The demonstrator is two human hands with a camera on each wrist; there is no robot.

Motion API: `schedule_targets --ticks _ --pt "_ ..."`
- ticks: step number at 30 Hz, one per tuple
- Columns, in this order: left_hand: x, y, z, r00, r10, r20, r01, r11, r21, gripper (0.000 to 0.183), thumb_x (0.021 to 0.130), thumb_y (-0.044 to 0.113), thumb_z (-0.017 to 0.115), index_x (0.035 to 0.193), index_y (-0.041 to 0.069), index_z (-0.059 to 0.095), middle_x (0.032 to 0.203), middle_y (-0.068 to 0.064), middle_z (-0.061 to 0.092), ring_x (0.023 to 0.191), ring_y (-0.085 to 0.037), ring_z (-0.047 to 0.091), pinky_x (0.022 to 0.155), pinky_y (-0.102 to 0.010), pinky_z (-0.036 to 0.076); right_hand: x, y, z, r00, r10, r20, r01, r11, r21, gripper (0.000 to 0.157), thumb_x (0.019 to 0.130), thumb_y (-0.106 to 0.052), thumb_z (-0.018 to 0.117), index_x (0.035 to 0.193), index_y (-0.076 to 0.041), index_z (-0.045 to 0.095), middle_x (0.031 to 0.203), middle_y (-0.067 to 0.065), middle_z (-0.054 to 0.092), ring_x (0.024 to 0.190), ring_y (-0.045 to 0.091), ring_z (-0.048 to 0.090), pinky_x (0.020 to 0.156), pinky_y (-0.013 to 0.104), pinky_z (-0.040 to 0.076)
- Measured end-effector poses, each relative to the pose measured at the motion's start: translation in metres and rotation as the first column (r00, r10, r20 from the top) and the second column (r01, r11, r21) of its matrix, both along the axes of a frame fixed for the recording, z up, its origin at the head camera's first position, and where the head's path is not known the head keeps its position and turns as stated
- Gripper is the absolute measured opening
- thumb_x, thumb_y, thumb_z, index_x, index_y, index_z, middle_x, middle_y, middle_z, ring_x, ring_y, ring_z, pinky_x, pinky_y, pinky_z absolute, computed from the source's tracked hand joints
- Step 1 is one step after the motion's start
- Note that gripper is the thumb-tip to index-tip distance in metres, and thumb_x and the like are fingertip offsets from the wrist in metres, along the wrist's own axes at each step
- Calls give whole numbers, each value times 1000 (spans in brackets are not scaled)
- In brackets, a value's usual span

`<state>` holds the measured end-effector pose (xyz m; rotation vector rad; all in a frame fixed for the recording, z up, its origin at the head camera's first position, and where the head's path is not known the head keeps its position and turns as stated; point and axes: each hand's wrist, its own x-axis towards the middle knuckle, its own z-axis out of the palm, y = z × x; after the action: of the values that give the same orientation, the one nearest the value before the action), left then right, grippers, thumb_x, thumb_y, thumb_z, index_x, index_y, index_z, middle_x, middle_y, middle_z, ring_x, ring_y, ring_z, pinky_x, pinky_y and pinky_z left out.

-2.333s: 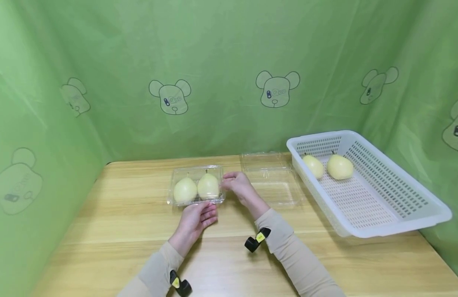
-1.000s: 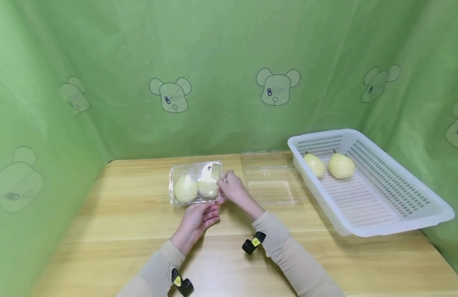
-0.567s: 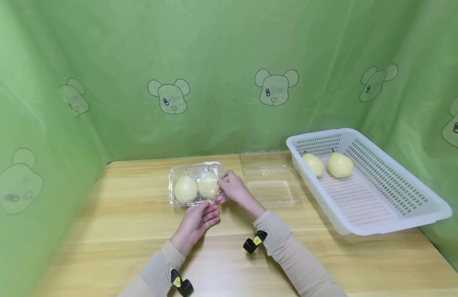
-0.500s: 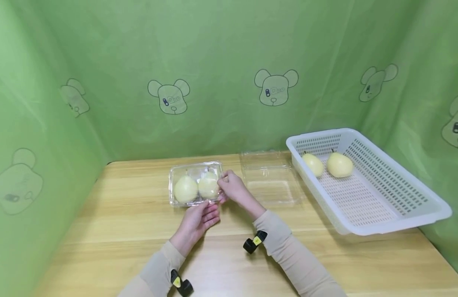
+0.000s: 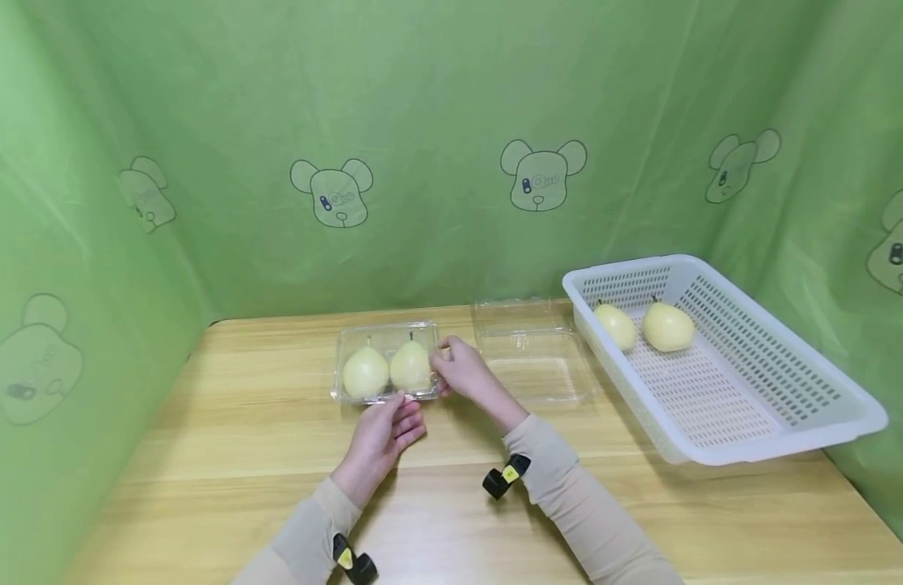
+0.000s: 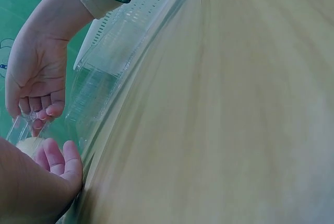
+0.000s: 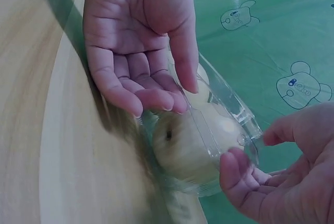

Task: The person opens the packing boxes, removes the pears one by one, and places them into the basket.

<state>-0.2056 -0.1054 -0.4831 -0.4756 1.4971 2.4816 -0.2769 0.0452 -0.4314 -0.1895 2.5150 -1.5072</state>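
Two pale yellow pears, a left one (image 5: 366,374) and a right one (image 5: 410,367), sit inside a clear plastic clamshell container (image 5: 385,329) with its lid down. At the front edge my left hand (image 5: 378,436) grips the container, thumb on the rim and fingers curled below it. My right hand (image 5: 467,372) pinches the right edge between thumb and fingers. In the right wrist view, the right hand (image 7: 292,166) has its thumb and fingertips on either side of the clear rim, close to a pear (image 7: 195,140).
A second clear clamshell (image 5: 535,370) lies open on the wooden table (image 5: 275,439), right of the hands. Farther right stands a white perforated basket (image 5: 758,422) holding two pears (image 5: 668,327). Green curtains (image 5: 436,260) enclose the table's back and sides.
My right hand has come in from beside the container to pinch its right edge. The container tilted toward me a second ago and now lies flatter. My left hand has stayed at the front edge.
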Motion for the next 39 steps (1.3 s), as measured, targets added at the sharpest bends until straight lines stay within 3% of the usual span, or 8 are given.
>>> schedule_targets --ticks 8,11,14,18,24,27,34,39 --pt "-2 0 -2 1000 16 1 -16 1000 14 19 100 20 52 98 3 61 80 0 69 75 -12 66 77 -33 61 -1 6 4 997 62 -56 -51 982 182 52 96 -27 55 136 4 46 89 12 65 55 14 52 48 23 47" --pt "-2 0 0 1000 20 -2 -20 1000 15 19 100 18 51 98 2 60 79 1 69 73 -12 65 75 -32 60 -1 9 7 993 87 -83 -64 967 247 54 95 -30 56 136 5 48 98 12 65 66 16 58 60 27 54" --pt "-2 1 1 1000 18 -5 -18 1000 11 19 100 18 50 99 2 60 78 1 69 73 -11 65 74 -32 60 1 12 11 987 115 -112 -79 955 287 55 95 -31 58 135 5 49 110 16 66 89 24 64 79 36 58" --pt "-1 0 2 1000 14 -5 -14 1000 12 20 100 19 50 100 1 61 79 1 69 73 -11 65 75 -32 60 4 14 19 979 156 -130 -111 947 302 57 94 -31 59 136 6 49 129 25 60 114 37 60 98 47 53" --pt "-1 0 1 1000 4 -5 -4 1000 11 21 100 20 51 102 2 60 80 1 69 74 -12 65 76 -33 60 9 14 25 962 219 -161 -154 927 341 65 91 -33 65 142 0 45 147 24 45 135 41 44 113 55 38" --pt "-1 0 2 1000 1 -6 -1 1000 8 21 100 21 51 102 2 60 80 1 69 74 -11 65 76 -33 60 11 14 26 936 286 -206 -201 913 355 70 88 -31 69 145 -2 42 152 22 38 140 40 38 117 55 32" --pt "-2 0 2 1000 0 -2 0 1000 2 19 100 21 51 95 7 62 79 2 69 73 -10 65 76 -33 60 14 12 22 843 451 -292 -300 846 441 83 79 -19 78 150 -8 35 160 17 26 147 38 26 120 53 24" --pt "-1 -1 1 1000 -8 -4 8 1000 -1 19 100 22 52 96 7 62 80 1 69 74 -11 65 77 -33 60 15 13 17 802 516 -299 -333 804 493 80 79 -12 77 149 -10 38 160 17 24 149 39 19 122 52 18"
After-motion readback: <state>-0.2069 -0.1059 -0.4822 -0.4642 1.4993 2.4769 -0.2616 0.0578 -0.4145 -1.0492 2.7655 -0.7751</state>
